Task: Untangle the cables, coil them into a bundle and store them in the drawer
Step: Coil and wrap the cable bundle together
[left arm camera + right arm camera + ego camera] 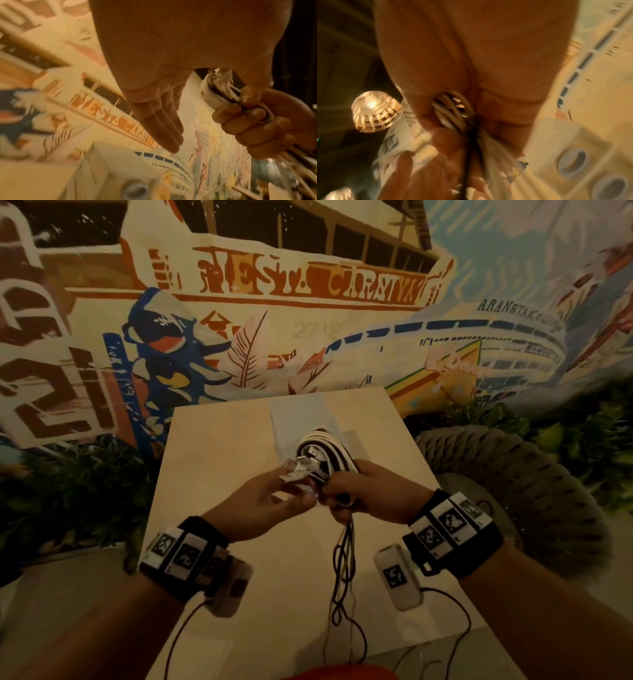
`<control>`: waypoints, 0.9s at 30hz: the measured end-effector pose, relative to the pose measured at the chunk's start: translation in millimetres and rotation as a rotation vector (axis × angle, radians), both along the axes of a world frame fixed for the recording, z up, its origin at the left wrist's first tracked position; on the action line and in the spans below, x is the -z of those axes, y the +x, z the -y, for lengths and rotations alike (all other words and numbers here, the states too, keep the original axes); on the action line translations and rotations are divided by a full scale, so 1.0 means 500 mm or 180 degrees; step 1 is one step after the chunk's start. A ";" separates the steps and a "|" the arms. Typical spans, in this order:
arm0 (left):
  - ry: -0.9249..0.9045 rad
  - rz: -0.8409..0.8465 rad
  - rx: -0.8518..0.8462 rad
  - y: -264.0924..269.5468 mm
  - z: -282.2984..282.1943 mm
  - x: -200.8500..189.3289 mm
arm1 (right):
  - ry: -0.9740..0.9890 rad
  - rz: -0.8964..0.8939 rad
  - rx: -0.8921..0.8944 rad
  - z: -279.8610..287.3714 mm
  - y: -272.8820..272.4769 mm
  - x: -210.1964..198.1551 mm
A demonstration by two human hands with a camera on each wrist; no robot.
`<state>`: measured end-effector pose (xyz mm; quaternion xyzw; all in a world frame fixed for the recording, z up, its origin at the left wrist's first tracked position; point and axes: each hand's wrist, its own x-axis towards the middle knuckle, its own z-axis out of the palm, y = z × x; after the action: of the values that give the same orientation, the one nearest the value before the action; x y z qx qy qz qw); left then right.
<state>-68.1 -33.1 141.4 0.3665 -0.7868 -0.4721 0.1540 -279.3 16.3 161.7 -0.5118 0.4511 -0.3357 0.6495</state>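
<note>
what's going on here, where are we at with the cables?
A person stands over a light wooden cabinet top. The right hand grips a coiled bundle of black and white cables, held above the top. The left hand is at the white connector ends sticking out of the coil; its fingers look fairly straight. Loose cable tails hang below the right hand, so coiling isn't finished. Nothing is stored yet.
</note>
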 end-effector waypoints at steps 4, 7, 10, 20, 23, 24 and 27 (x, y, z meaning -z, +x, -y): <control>0.0512 -0.0709 -0.0023 -0.041 -0.026 -0.018 | -0.0052 0.0032 -0.0319 -0.012 0.032 0.004; 0.0785 -0.0865 -0.0267 -0.022 -0.018 0.011 | -0.0219 0.0250 -0.0510 -0.020 0.043 0.004; 0.0405 -0.1185 -0.0388 -0.029 -0.011 0.012 | -0.0345 0.0402 -0.0436 -0.023 0.041 -0.007; -0.0119 -0.1834 -0.0509 -0.046 0.011 -0.025 | -0.0227 -0.0428 -0.0537 -0.035 0.036 0.042; 0.0059 -0.2053 -0.0389 -0.050 0.005 -0.039 | -0.0420 -0.0956 -0.0722 -0.035 0.028 0.048; 0.0116 -0.2116 -0.0403 -0.049 0.003 -0.041 | -0.0418 -0.1051 -0.0739 -0.036 0.023 0.050; 0.0160 -0.2100 -0.0474 -0.042 0.003 -0.031 | -0.0400 -0.1269 -0.0907 -0.038 0.010 0.053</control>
<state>-89.3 -34.7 156.9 0.2542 -0.6537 -0.5720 0.4253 -274.0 35.3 135.0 -0.6657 0.4718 -0.1606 0.5554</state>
